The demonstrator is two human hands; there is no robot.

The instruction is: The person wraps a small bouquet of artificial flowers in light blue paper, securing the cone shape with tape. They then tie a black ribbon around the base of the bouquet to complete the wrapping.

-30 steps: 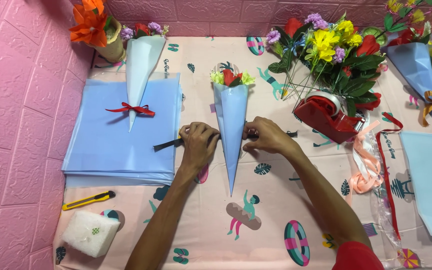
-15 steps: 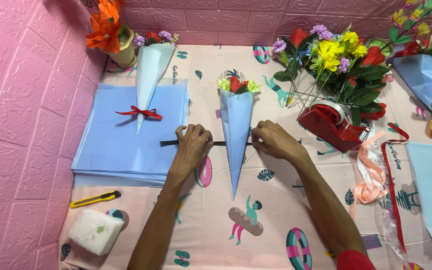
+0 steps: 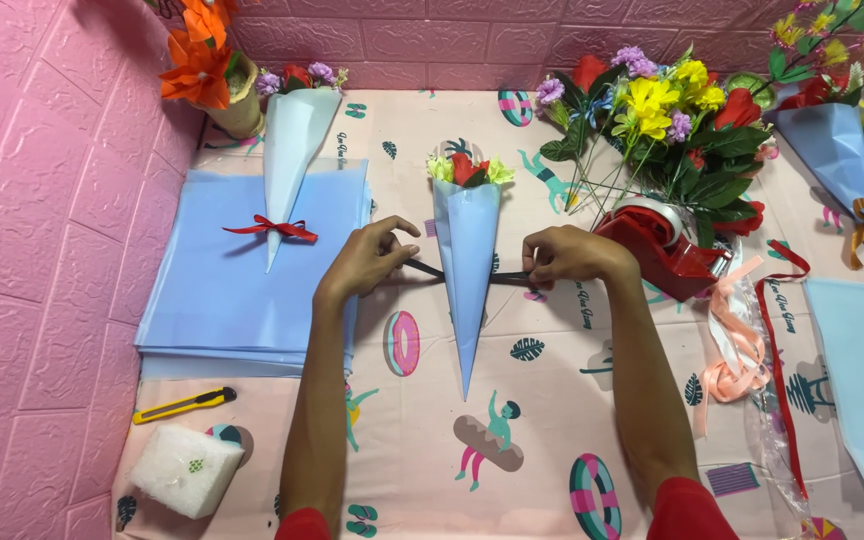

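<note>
Hands pinch a dark ribbon (image 3: 420, 268) taut: left hand (image 3: 367, 262) one end, right hand (image 3: 564, 258) the other, strung behind the pale blue paper cone (image 3: 466, 270) mid-table, probably so it wraps evenly. Tape dispenser (image 3: 658, 245) sits right.

On the pink patterned tablecloth (image 3: 552, 440) lie 1 stack of light blue paper sheets (image 3: 222, 290), 1 finished blue cone with a red bow (image 3: 287, 150), 1 yellow utility knife (image 3: 184, 405), 1 white foam block (image 3: 185, 470) and 1 red tape dispenser (image 3: 664, 250) beside loose artificial flowers (image 3: 672, 110).
</note>
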